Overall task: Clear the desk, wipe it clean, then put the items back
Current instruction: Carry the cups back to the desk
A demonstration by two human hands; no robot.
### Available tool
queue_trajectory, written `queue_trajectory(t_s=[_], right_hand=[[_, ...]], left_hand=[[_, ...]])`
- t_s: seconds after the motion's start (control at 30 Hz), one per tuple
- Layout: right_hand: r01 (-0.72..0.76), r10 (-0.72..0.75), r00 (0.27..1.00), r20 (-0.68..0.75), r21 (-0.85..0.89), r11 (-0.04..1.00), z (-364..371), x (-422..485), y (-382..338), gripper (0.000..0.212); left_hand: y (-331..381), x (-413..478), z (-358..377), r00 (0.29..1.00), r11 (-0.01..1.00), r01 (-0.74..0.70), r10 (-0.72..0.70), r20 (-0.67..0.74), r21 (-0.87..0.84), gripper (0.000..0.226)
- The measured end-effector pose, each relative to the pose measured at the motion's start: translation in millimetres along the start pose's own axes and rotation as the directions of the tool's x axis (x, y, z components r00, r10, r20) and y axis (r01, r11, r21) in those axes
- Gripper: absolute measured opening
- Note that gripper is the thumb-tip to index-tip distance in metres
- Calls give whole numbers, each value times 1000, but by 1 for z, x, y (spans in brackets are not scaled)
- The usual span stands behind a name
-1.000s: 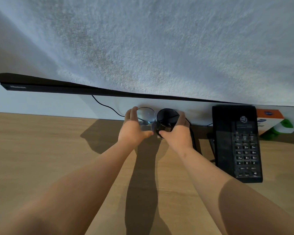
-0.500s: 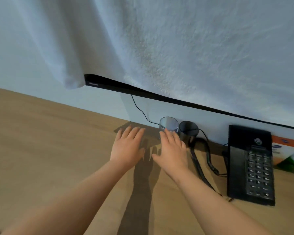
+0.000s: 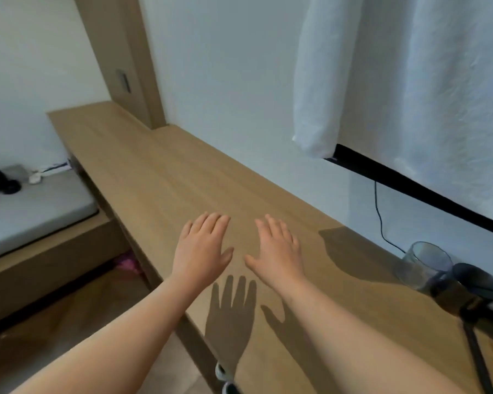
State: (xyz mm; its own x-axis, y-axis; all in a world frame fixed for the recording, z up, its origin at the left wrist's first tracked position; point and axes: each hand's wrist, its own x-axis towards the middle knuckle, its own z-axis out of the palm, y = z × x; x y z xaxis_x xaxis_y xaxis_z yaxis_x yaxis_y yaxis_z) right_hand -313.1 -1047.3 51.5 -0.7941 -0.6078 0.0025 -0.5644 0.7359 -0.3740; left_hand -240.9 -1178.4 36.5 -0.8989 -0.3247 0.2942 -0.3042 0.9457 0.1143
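The left hand (image 3: 201, 247) and right hand (image 3: 279, 250) hovered flat and empty over the worktop (image 3: 154, 172). The glass (image 3: 423, 264) and dark cup (image 3: 467, 291) stood by the wall, seemingly replaced. Next probably meant fetching another item.

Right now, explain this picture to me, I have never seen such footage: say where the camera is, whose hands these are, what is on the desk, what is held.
There is no machine: one camera worn on a person's head looks down at their own bare arms. The left hand and right hand hover open above the wooden desk, holding nothing. At the right stand a clear glass and, beside it, a dark cup. A white cloth hangs over a black screen by the wall.
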Motion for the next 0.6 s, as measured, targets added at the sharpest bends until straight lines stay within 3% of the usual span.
queue_trajectory(t_s=[0.2,0.37,0.6], right_hand=[[188,-189,981,-53,-22,982,23,58,-129,73],[252,-252,966,-49,-2,968,61,105,-245,75],[363,-363,931,21,6,932,109,170,-370,73]], left_hand=[[-126,8,-47,992,993,88,-81,-94,74,65],[-248,6,-82,978,981,160,-142,-151,113,64],[-395,18,-98,960,950,275,-262,-101,148,64]])
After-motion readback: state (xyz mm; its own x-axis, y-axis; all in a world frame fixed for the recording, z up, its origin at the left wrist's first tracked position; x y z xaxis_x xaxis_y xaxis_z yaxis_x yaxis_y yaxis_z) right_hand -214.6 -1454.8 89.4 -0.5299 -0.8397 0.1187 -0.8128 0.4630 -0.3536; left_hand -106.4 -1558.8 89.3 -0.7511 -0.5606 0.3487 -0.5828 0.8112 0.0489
